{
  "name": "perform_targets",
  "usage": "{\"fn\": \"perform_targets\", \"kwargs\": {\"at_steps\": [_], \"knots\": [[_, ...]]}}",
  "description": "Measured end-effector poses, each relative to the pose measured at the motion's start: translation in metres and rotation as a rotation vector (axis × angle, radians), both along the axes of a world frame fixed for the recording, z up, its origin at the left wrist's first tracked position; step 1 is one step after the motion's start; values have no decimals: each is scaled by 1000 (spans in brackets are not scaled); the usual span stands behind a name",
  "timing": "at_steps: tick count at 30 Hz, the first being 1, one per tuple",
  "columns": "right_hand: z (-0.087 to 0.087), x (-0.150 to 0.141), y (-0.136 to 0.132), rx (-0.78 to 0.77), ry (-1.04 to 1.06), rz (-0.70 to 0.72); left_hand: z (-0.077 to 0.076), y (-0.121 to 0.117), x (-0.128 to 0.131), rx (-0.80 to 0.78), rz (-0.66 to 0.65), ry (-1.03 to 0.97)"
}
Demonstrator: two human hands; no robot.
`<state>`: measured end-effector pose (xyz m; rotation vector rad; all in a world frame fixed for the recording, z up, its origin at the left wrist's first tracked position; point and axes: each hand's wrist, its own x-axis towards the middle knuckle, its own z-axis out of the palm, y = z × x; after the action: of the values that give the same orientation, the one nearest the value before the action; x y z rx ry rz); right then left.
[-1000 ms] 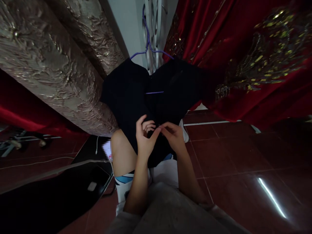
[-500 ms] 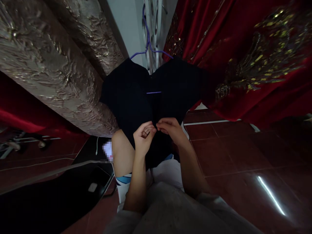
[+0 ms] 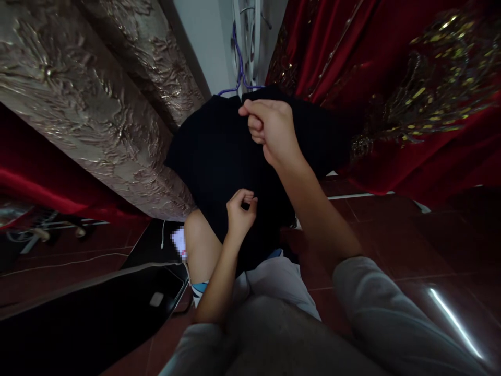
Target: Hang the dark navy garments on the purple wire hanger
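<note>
A dark short-sleeved shirt [image 3: 211, 151] hangs on a purple hanger [image 3: 240, 65] in front of me, its lower part reaching down to my lap. At the neckline, my right hand [image 3: 274, 128] is closed in a pinch on the front edge of the shirt. Lower on the front, my left hand [image 3: 240, 213] has thumb and fingertips together at the shirt's cloth. The dark fabric hides the details of the front edges, and the hanger's lower bar is covered.
A white metal stand [image 3: 246, 36] rises behind the hanger. Embossed beige fabric [image 3: 113, 120] hangs at left, red sequinned fabric [image 3: 391, 130] at right. On my left is a black surface [image 3: 97, 313] with a phone [image 3: 168, 284] and a cable. The floor [image 3: 376, 235] has reddish tiles.
My right hand has moved up from beside my left hand to the neckline. The shirt's front opening has closed over the hanger bar. My left hand stays low on the front.
</note>
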<state>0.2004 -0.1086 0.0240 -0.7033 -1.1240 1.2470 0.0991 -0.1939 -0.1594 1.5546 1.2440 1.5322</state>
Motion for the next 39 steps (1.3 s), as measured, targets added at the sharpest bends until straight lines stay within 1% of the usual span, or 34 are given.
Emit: {"fn": "perform_targets", "kwargs": {"at_steps": [1, 2, 3, 4, 5, 7, 8, 9, 10, 11, 12, 14, 18, 22, 25, 30, 34, 36, 39], "knots": [[4, 0, 2, 3, 8, -10, 8, 4, -3, -7, -76, 60], [6, 0, 2, -2, 5, -16, 20, 8, -7, -5, -149, 106], [6, 1, 1, -10, -6, -18, 35, 12, -12, 16, -195, 132], [4, 2, 0, -12, -18, -17, 53, 16, -18, 60, -203, 135], [2, 3, -2, -11, -26, -16, 72, 21, -24, 128, -165, 109], [-2, 5, -5, 14, -36, -2, 110, 33, -34, 285, -22, 33], [-4, 6, -7, 24, -40, -2, 127, 40, -37, 335, 14, 12], [-5, 7, -7, 28, -49, -6, 141, 47, -39, 359, 21, 10], [-6, 7, -8, 27, -59, -11, 152, 54, -39, 357, 7, 24], [-7, 7, -8, 23, -74, -13, 160, 61, -37, 342, -19, 50], [-8, 7, -8, 18, -88, -15, 164, 66, -33, 322, -42, 79], [-8, 7, -8, 12, -115, -9, 166, 74, -23, 298, -59, 120], [-2, 6, -9, 16, -133, -13, 158, 82, -7, 338, 2, 89], [9, 7, -9, -1, -102, -29, 152, 86, -7, 361, -15, 106], [11, 7, -8, -8, -83, -20, 149, 88, -12, 352, -50, 119], [5, 3, -8, 24, -51, -13, 152, 95, -16, 220, -190, 19], [4, 3, -8, 17, -109, 23, 155, 96, -14, 152, -232, -54], [5, 4, -8, 13, -105, -3, 156, 95, -15, 119, -254, -57], [6, 6, -7, -12, -74, -51, 160, 95, -21, 71, -285, -1]]}}
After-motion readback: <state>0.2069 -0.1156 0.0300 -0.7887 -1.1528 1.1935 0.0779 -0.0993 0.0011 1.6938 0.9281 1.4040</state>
